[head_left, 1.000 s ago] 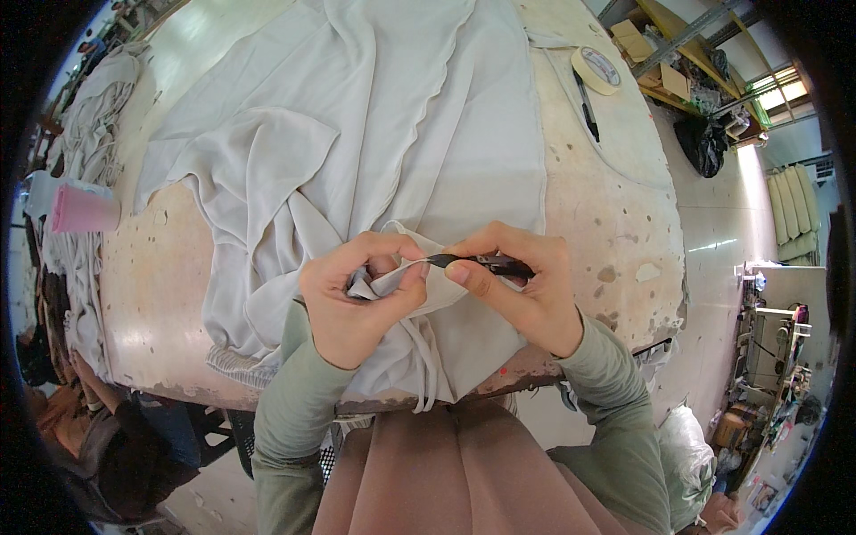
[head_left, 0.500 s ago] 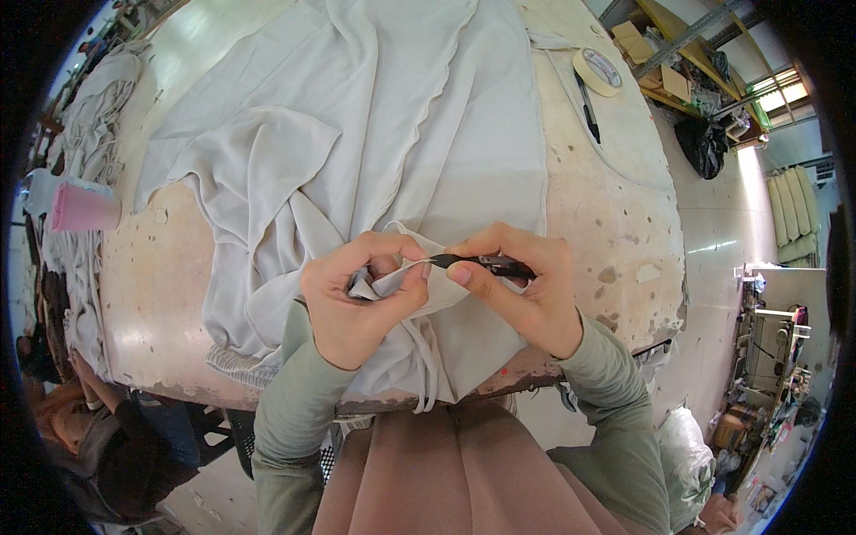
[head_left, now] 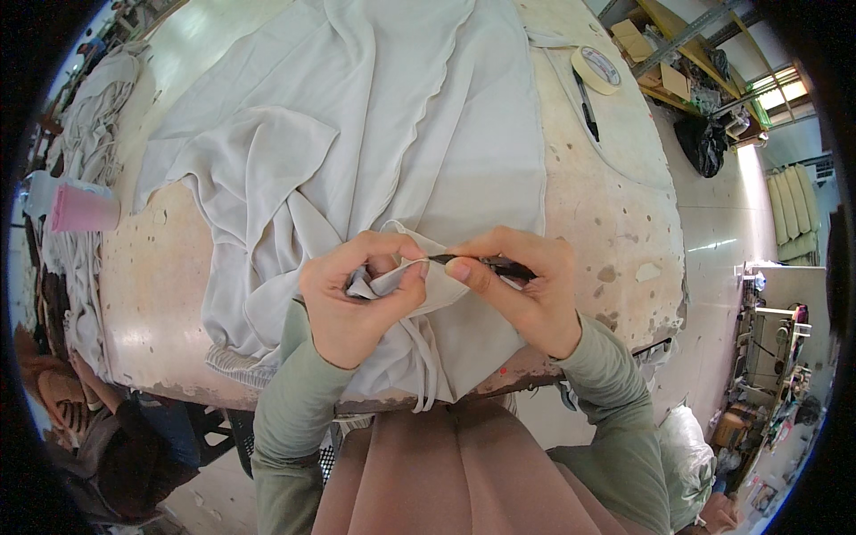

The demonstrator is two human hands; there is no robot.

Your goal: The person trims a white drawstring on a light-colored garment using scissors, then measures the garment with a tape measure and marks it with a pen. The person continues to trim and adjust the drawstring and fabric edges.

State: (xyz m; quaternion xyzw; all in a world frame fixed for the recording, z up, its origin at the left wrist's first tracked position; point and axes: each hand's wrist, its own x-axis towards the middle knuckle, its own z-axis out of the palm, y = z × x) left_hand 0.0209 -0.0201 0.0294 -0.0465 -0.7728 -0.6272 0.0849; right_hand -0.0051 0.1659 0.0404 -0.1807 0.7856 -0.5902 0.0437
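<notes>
A large light grey cloth garment (head_left: 481, 187) lies in folds over the worktable, with narrow straps or ties hanging at its near edge. My left hand (head_left: 357, 299) is closed on a turned-up edge of this garment, pinched between thumb and forefinger. In my right hand (head_left: 535, 290) are small black thread snips (head_left: 506, 266), gripped between thumb and fingers. Their dark tip points left and meets the pinched edge right beside my left fingertips. Fingers hide part of the snips, and I cannot make out any thread at the tip.
On the worn table (head_left: 615, 232) at the far right are a tape roll (head_left: 596, 71) and a black pen (head_left: 588, 116). A pink container (head_left: 85, 207) stands at the left by heaped grey cloth (head_left: 85, 134). Another person's arm (head_left: 89, 379) shows at lower left.
My right thumb has slid slightly over the snips, and their front end looks narrower. My left hand keeps its pinch in place.
</notes>
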